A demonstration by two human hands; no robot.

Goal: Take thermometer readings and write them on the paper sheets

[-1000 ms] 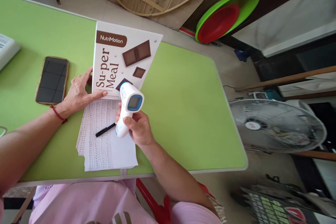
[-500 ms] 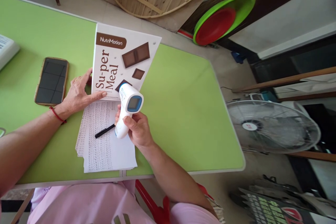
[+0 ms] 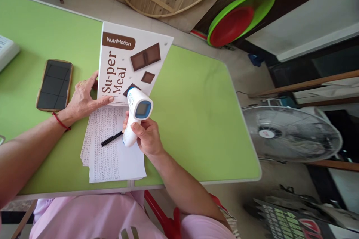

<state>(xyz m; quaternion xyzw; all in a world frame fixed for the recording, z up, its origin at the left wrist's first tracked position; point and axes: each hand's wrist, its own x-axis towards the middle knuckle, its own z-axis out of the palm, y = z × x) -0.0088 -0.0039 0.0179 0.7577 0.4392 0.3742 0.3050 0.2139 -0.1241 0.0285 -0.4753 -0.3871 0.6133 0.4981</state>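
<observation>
My right hand (image 3: 148, 135) is closed round the handle of a white and blue infrared thermometer (image 3: 136, 105), its small grey screen facing me. The thermometer is in front of the lower part of a white box (image 3: 146, 39) printed "NutriMotion Su-per Meal" with chocolate pieces. With its thumb on the box's front and its fingers at the left side, my left hand (image 3: 84, 96) grips the box's lower left corner; some fingertips are hidden. Below the box lie sheets of handwritten paper (image 3: 108, 164). A black pen (image 3: 111, 139) rests on them, one end hidden by the thermometer hand.
A phone (image 3: 54, 85) lies on the green table (image 3: 196, 119) left of my left hand. A white object (image 3: 8, 50) is at the table's left edge. Beyond the right edge stands a fan (image 3: 291, 133); green and red basins (image 3: 241, 18) lean behind.
Almost nothing differs. The whole view has shifted by a few pixels, while both hands keep the same hold on the box and the thermometer.
</observation>
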